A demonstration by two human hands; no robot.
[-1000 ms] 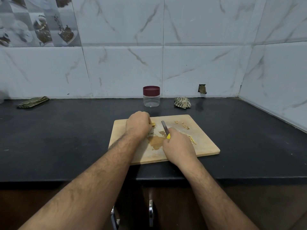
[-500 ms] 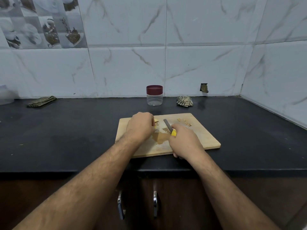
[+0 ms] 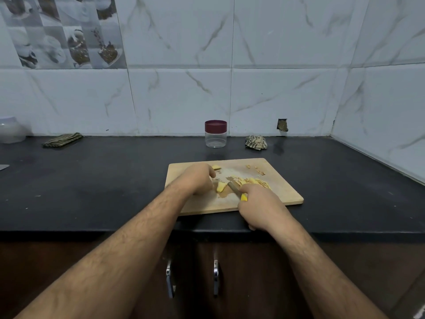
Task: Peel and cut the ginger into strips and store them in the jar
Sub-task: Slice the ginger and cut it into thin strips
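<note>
Both hands curl closed: left (image 3: 199,179) on half-hidden ginger (image 3: 221,187), right (image 3: 259,207) around knife (image 3: 235,189).

The board (image 3: 282,192) under my hands is pale wood with a darker brown stain in the middle. The ginger (image 3: 221,187) on it is light yellow. My knife (image 3: 236,192) has a grey blade and a bright yellow handle. The jar (image 3: 215,134) is clear with a maroon lid. The counter (image 3: 92,180) is black, the wall tiles (image 3: 184,100) white with grey-brown marble veins. 2 rags, one (image 3: 62,139) olive striped, the other (image 3: 256,142) beige with dark stripes.
</note>
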